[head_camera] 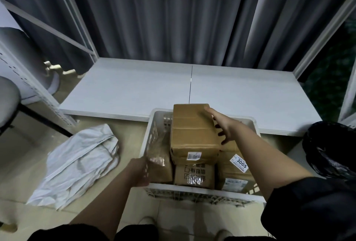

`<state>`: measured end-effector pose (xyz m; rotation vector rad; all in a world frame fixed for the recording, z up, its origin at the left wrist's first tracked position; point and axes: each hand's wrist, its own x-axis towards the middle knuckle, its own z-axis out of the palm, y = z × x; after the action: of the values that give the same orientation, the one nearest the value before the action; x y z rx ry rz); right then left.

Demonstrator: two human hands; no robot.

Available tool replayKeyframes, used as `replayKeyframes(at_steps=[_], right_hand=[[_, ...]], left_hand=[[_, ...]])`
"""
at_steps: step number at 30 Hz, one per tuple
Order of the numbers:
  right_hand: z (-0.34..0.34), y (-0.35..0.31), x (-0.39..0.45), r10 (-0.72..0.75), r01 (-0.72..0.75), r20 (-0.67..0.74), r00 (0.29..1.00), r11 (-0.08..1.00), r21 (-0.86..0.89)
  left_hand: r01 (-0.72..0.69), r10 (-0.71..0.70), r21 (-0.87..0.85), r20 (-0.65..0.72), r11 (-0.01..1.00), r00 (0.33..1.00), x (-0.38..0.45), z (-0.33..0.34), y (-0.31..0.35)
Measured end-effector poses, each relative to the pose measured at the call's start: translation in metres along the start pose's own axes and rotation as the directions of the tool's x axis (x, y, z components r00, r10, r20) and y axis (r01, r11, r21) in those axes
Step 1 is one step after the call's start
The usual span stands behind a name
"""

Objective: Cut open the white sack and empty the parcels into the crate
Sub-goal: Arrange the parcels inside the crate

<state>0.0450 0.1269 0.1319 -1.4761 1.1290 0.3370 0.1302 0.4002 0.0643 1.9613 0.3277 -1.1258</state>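
Both hands were seen at the crate (200, 187) in the lower middle of the frame. By the right hand (224, 125), with fingers spread and straight, the side of the top box (193, 131) was pressed; nothing was gripped by it. The left hand (141, 173) was held against a tape-wrapped parcel (159, 161) at the crate's left wall, but that part was blurred, and whether its fingers were curled round the parcel could not be told.

The white sack (77, 163) was found lying flat and crumpled on the floor at the lower left of the frame, well apart from the hands, and looked emptied. Several cardboard parcels were already stacked in the crate, the top box standing above the rim. The task was therefore judged nearly finished, with only the settling of the parcels left.

No cutting tool was seen, and the cut in the sack could not be made out. The crate's floor was hidden under the parcels, and the lower right parcel was partly covered by the right forearm. A black bag (331, 148) was cut off at the right edge.
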Motion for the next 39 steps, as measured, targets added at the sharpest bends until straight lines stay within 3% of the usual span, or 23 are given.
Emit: replayKeyframes(at_steps=[3, 6, 8, 10, 13, 16, 20, 25, 31, 39], right_hand=[[0.002, 0.003, 0.0, -0.021, 0.02, -0.015, 1.0, 0.997, -0.076], [0.011, 0.005, -0.001, -0.04, 0.045, 0.051, 0.998, 0.995, -0.085], [0.024, 0.003, -0.007, -0.066, 0.073, 0.1, 0.993, 0.995, -0.07], [0.039, 0.001, -0.012, -0.064, 0.075, 0.103, 0.993, 0.991, -0.109], [0.058, -0.001, -0.018, -0.053, 0.069, 0.096, 0.994, 0.983, -0.169], [0.068, -0.002, -0.02, -0.095, 0.117, 0.137, 0.986, 0.978, -0.171], [0.071, 0.003, -0.024, -0.082, 0.132, 0.21, 0.974, 0.963, -0.236], [0.055, 0.012, -0.036, -0.1, 0.132, 0.18, 0.979, 0.976, -0.173], [0.046, 0.015, -0.035, -0.249, 0.244, 0.008, 0.969, 0.941, -0.233], [0.018, 0.048, -0.079, -0.291, 0.247, -0.092, 0.952, 0.911, -0.331]], left_hand=[[-0.173, 0.184, 0.142, -0.069, 0.975, 0.981, 0.003, 0.006, 0.005], [-0.28, 0.274, 0.21, 0.06, 0.937, 0.96, -0.006, 0.015, 0.014], [-0.325, 0.316, 0.109, 0.089, 0.94, 0.945, 0.001, 0.015, 0.02], [-0.347, 0.347, 0.014, 0.017, 0.938, 0.938, 0.066, 0.007, 0.012], [-0.341, 0.342, -0.062, 0.01, 0.938, 0.94, 0.114, 0.003, 0.007], [-0.346, 0.342, -0.038, -0.085, 0.937, 0.936, 0.012, 0.008, 0.037], [-0.215, 0.218, 0.04, -0.153, 0.976, 0.964, 0.004, 0.005, 0.042], [-0.13, 0.143, 0.217, -0.044, 0.968, 0.989, 0.012, -0.004, 0.036], [-0.129, 0.083, 0.522, 0.111, 0.843, 0.99, -0.001, -0.002, 0.034], [-0.415, 0.388, 0.313, 0.147, 0.854, 0.91, -0.061, 0.044, 0.044]])
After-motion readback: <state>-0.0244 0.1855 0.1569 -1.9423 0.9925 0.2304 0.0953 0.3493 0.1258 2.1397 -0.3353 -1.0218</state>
